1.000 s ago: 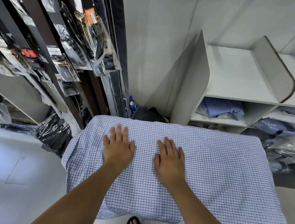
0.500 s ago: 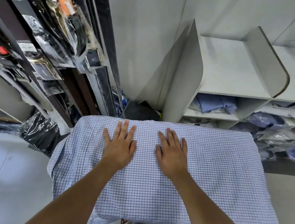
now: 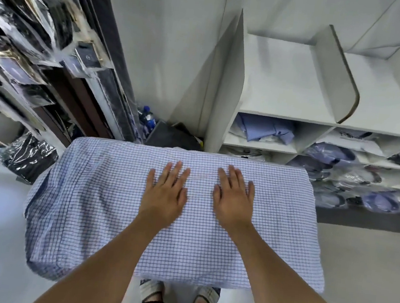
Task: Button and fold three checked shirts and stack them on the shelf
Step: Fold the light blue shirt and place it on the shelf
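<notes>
On the checked shirt (image 3: 271,235), both hands lie flat

Bagged dark garments (image 3: 30,159) beside blue bottle (image 3: 147,118).

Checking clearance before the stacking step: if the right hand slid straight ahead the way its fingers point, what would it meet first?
Probably only more checked shirt up to its far edge; beyond that, the white shelf unit, though depth is unclear. The right hand lies flat.
</notes>
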